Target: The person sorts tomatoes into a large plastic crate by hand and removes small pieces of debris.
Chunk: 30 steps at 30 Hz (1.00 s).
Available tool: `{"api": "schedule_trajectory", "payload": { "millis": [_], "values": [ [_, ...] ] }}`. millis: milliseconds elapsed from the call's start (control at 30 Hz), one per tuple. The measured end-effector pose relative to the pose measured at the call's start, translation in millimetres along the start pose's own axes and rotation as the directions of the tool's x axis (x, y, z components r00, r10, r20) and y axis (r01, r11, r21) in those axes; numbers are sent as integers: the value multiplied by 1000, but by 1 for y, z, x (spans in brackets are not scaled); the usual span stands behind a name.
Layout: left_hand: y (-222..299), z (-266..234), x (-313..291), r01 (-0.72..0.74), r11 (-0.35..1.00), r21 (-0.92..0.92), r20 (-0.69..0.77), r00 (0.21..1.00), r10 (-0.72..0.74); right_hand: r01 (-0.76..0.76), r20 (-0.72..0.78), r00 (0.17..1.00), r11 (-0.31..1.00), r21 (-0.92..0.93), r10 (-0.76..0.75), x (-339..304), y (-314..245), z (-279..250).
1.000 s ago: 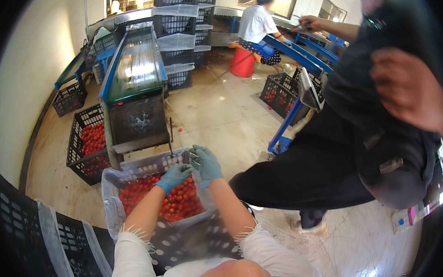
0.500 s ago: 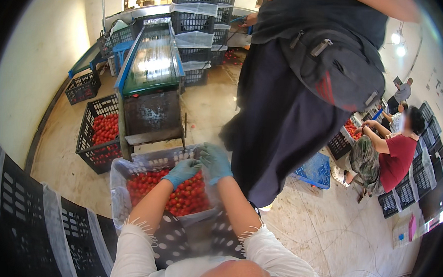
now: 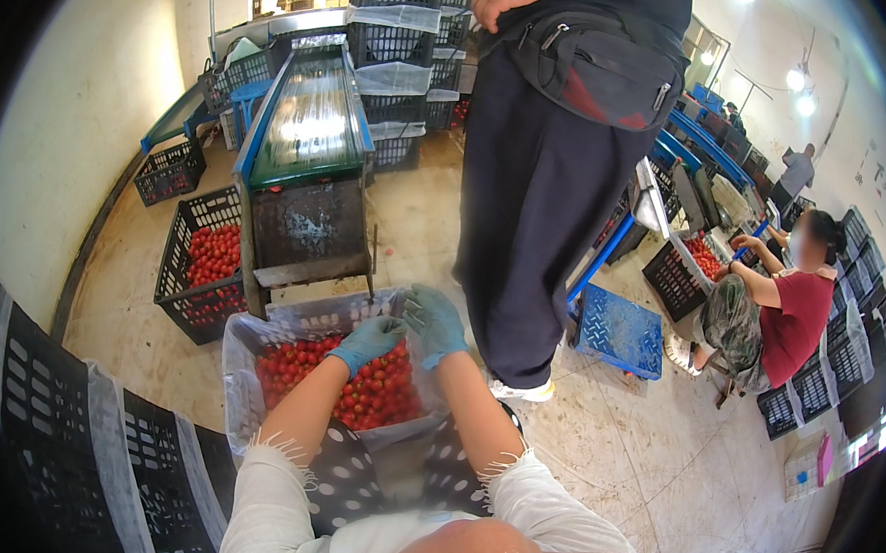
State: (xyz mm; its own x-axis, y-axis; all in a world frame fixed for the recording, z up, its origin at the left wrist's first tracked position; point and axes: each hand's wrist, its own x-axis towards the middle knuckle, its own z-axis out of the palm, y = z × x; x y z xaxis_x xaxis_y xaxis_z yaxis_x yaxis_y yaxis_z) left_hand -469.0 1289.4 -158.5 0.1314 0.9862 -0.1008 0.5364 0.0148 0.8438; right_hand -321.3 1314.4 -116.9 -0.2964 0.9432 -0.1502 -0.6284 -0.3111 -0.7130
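Observation:
In front of me stands a crate lined with clear plastic (image 3: 240,391), holding many small red tomatoes (image 3: 381,398). My left hand (image 3: 367,343), in a blue-green glove, hovers over the tomatoes with its fingers curled together; whatever may be in them is hidden. Close beside it, my right hand (image 3: 437,323), gloved alike, is at the crate's far right corner by the plastic liner. Its fingers are loosely stretched, and no held thing shows. Just beyond the crate is the dark lower end of a sloping chute (image 3: 308,227).
A black crate of tomatoes (image 3: 170,262) sits left of the chute. Stacked black crates (image 3: 40,416) line my near left; more (image 3: 390,48) rise behind. A person in dark trousers (image 3: 522,211) stands close right, by a blue platform (image 3: 620,331). Another person (image 3: 800,315) sits farther right.
The standing person has straightened and shifted back, uncovering the blue platform and the machinery behind. My hands have hardly moved; the left fingers look slightly more curled.

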Motion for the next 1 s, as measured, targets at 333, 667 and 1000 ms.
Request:
{"api": "schedule_trajectory", "payload": {
  "millis": [333,667,1000],
  "values": [
    [7,-3,-5,16,999,-38,5,1000,-16,-18,3,1000,1000,11,18,-3,-2,4],
    [-8,4,-1,-123,989,85,-89,987,131,-26,15,1000,1000,9,26,-3,1,3],
    [-34,5,11,-87,991,104,-39,995,92,-35,38,999,999,-16,35,-8,0,11]
  ]
}}
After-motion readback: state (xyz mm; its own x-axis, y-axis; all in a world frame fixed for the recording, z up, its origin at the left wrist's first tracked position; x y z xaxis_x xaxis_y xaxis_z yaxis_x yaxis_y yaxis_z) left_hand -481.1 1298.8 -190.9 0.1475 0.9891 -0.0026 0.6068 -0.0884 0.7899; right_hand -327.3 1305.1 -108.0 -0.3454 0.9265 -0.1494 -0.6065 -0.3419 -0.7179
